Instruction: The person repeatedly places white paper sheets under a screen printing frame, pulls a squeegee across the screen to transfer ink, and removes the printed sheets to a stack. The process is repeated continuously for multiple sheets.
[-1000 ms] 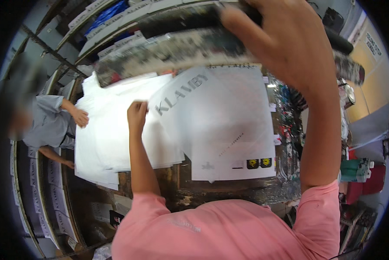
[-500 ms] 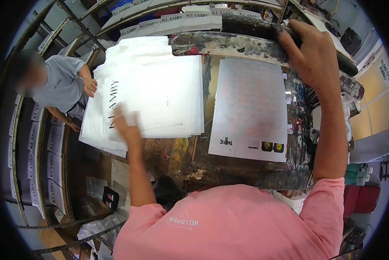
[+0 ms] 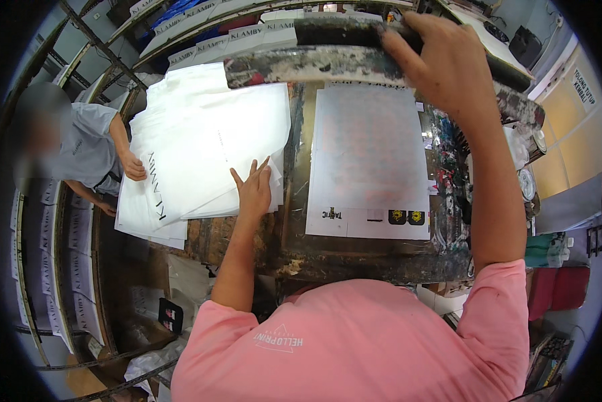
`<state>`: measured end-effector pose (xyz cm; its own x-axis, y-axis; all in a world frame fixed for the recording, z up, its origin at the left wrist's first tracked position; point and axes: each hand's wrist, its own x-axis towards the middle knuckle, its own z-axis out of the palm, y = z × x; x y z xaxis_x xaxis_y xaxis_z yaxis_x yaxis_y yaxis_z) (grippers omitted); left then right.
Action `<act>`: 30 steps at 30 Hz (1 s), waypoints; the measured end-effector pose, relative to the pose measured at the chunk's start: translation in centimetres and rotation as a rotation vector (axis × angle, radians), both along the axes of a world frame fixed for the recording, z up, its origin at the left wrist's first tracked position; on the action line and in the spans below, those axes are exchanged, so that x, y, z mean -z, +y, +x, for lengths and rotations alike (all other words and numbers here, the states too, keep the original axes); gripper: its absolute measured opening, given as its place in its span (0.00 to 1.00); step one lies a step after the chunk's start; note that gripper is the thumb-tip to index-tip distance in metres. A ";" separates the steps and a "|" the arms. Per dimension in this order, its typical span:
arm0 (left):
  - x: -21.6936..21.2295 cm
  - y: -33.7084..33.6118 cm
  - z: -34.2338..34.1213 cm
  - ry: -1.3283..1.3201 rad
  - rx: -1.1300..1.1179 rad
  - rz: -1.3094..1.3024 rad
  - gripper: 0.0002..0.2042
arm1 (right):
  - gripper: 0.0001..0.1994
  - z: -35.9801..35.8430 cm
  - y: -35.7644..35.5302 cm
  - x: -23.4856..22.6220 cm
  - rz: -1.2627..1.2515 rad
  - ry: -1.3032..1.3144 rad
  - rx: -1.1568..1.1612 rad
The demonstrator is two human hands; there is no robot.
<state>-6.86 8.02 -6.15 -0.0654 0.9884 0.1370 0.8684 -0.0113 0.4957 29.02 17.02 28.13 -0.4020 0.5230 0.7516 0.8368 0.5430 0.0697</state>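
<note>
My left hand (image 3: 254, 191) has its fingers spread at the near right edge of a stack of white sheets (image 3: 207, 127), against the loose top sheets. Dark lettering runs along the stack's left side. My right hand (image 3: 448, 63) is closed around a long, paint-stained bar (image 3: 301, 67) with a black, rounded upper part, held raised across the far side of the worktable. Below it lies a pale printed sheet (image 3: 371, 154) with faint reddish marks and small black-and-yellow emblems at its near edge; my left hand is apart from this sheet.
A co-worker in a grey shirt (image 3: 96, 144) stands at the left, one hand at the stack's edge. Metal racks (image 3: 59, 268) with printed white sheets line the left and far sides. The stained worktable (image 3: 374, 258) borders my body; red seats (image 3: 559, 295) stand at right.
My left hand has moved right, from the lettered side of the stack to its right edge. The top sheets have shifted and turned. My right hand keeps its hold on the bar.
</note>
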 end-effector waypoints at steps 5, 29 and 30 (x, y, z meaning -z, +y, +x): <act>-1.0 -0.4 1.3 0.031 0.028 -0.202 0.24 | 0.24 -0.1 -0.9 -1.8 -0.067 0.097 0.012; -1.9 2.6 31.1 0.142 0.746 0.085 0.66 | 0.29 1.1 -0.2 -2.2 -0.012 0.005 0.027; -1.7 2.3 31.2 0.138 0.743 0.098 0.65 | 0.29 1.1 -0.2 -2.2 -0.013 0.003 0.040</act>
<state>24.38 10.33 -4.50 0.6362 0.7490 0.1849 0.6697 -0.6551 0.3497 30.15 16.78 30.29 -0.3785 0.5480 0.7459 0.8580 0.5101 0.0606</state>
